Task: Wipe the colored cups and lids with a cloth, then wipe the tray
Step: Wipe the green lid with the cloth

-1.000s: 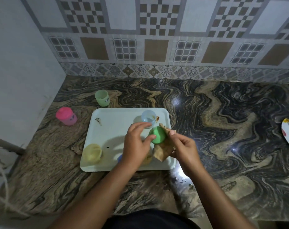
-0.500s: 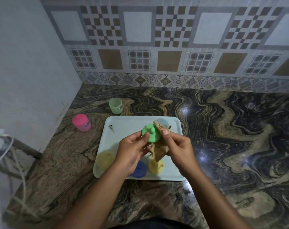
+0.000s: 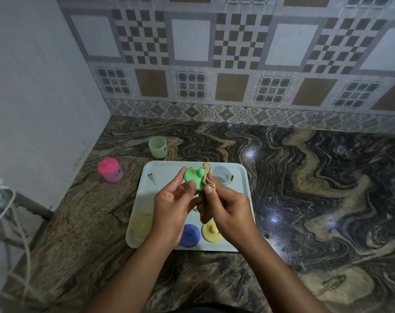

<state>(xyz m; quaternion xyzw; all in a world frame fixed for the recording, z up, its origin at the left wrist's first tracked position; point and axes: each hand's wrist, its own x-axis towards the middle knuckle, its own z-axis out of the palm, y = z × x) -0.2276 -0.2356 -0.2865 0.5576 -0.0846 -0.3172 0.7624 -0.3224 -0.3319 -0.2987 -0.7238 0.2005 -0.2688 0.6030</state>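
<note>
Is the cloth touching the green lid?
Touching. The head view shows the cloth, pinched by the right hand, lying against the right edge of the green lid with no gap.

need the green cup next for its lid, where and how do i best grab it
Grip the green cup round its side wall, reaching over the tray's far left corner from the near side. It stands upright, mouth up, clear of the pink cup, so the round wall is free.

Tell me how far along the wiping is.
Likely done: pink cup and green cup, set off the tray. In hand: left hand holds the green lid, right hand presses the cloth to it. Left: blue cup, yellow cup, blue lid and yellow lid on the tray, then the smudged tray itself.
</note>
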